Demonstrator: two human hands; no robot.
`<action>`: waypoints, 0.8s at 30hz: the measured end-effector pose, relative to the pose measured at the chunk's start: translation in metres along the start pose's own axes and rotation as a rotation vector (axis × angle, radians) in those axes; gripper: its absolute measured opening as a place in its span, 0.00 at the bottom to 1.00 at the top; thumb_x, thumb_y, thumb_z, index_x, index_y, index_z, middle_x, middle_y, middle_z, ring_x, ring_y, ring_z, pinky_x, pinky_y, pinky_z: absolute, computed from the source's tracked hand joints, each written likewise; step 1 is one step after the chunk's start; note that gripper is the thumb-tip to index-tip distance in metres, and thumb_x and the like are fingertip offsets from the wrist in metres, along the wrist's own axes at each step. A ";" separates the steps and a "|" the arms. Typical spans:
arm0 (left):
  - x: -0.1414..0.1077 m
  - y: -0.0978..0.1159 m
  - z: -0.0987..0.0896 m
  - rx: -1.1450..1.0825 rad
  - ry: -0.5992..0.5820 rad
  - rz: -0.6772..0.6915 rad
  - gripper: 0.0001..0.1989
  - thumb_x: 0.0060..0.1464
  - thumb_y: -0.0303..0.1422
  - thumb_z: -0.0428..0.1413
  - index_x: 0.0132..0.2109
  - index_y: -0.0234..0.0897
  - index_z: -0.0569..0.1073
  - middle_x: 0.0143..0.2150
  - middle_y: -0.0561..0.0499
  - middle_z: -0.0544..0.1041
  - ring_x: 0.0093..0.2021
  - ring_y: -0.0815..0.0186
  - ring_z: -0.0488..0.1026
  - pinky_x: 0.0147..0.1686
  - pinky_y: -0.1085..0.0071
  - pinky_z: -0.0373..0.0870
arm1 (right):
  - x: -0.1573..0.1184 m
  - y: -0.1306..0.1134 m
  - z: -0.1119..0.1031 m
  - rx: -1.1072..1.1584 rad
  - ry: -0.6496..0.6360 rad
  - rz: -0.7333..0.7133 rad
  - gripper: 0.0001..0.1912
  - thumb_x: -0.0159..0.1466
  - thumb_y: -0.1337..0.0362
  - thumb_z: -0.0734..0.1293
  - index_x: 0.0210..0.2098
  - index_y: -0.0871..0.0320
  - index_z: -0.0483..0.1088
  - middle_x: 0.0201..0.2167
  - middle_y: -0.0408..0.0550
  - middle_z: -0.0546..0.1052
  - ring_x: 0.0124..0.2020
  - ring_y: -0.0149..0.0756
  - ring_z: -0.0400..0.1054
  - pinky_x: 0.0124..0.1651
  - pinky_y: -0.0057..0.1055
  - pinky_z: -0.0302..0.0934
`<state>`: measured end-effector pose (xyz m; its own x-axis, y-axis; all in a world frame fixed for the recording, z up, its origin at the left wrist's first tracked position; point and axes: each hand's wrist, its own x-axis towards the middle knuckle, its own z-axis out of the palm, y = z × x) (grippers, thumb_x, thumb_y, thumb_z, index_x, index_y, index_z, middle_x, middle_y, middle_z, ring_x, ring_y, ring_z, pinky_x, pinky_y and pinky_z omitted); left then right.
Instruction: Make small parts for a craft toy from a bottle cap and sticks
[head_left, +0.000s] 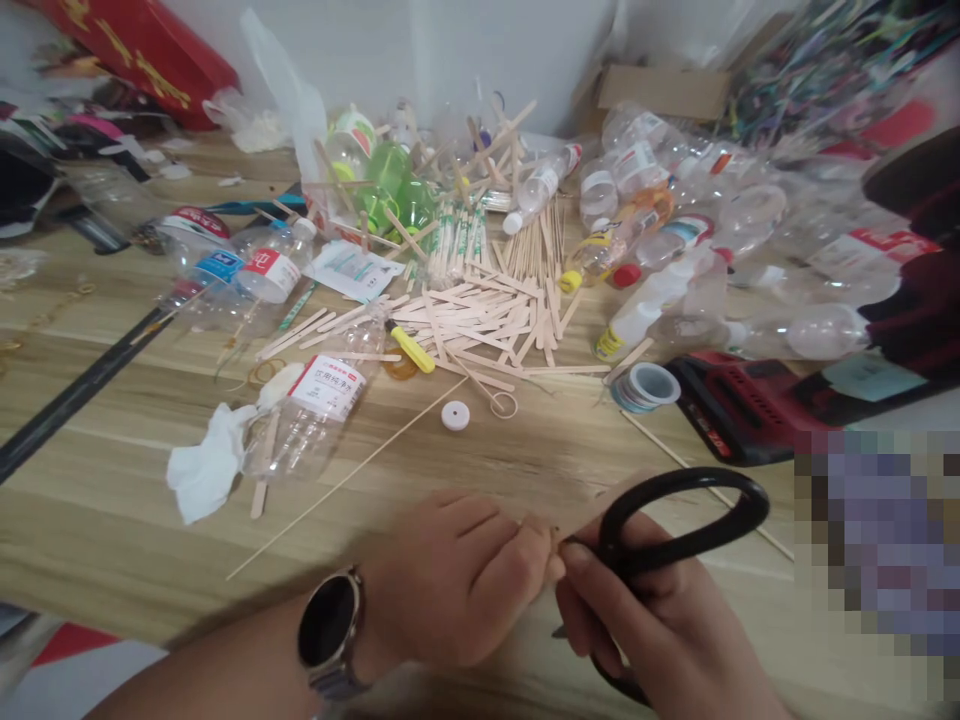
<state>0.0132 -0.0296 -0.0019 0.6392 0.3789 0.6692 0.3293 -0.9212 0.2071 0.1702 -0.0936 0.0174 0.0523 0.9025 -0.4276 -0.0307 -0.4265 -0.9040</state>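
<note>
My right hand is closed around a pair of black-handled scissors, one large loop standing up above the fingers and a blade tip showing below them. My left hand, a dark round watch on its wrist, is closed with the fingers curled. Its fingertips meet the right thumb and fingers at something small that I cannot make out. Beyond the hands lie a white disc with a hole and a thin wooden skewer. A small loop-ended stick lies just behind the disc.
Flat wooden sticks are heaped mid-table, with a yellow-handled screwdriver in front. A labelled plastic bottle and crumpled tissue lie left. To the right are a wire spool, a red-black power tool and several clear bottles.
</note>
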 end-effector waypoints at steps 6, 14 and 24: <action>-0.002 0.006 0.000 -0.449 -0.106 -0.397 0.12 0.69 0.37 0.41 0.42 0.38 0.67 0.32 0.52 0.77 0.31 0.67 0.73 0.30 0.70 0.68 | 0.003 -0.002 -0.001 0.058 0.006 0.000 0.27 0.56 0.38 0.68 0.27 0.56 0.60 0.13 0.36 0.65 0.14 0.22 0.51 0.19 0.23 0.43; 0.007 -0.007 0.009 -1.690 -0.272 -1.043 0.16 0.59 0.45 0.56 0.36 0.38 0.63 0.19 0.63 0.59 0.19 0.76 0.52 0.20 0.78 0.50 | 0.010 0.009 -0.010 -0.362 0.131 -0.419 0.19 0.67 0.56 0.64 0.21 0.56 0.66 0.18 0.42 0.69 0.16 0.26 0.58 0.16 0.24 0.51; 0.003 -0.007 0.004 -1.020 -0.251 -1.035 0.13 0.65 0.43 0.47 0.47 0.40 0.68 0.24 0.59 0.65 0.24 0.71 0.62 0.25 0.74 0.59 | 0.018 0.012 -0.027 -0.852 0.258 -0.912 0.03 0.67 0.68 0.62 0.37 0.53 0.64 0.22 0.39 0.74 0.19 0.31 0.69 0.24 0.26 0.63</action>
<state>0.0156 -0.0214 -0.0037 0.5656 0.7994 -0.2026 0.1510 0.1411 0.9784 0.1981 -0.0843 -0.0016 -0.0889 0.8906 0.4459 0.7617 0.3493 -0.5458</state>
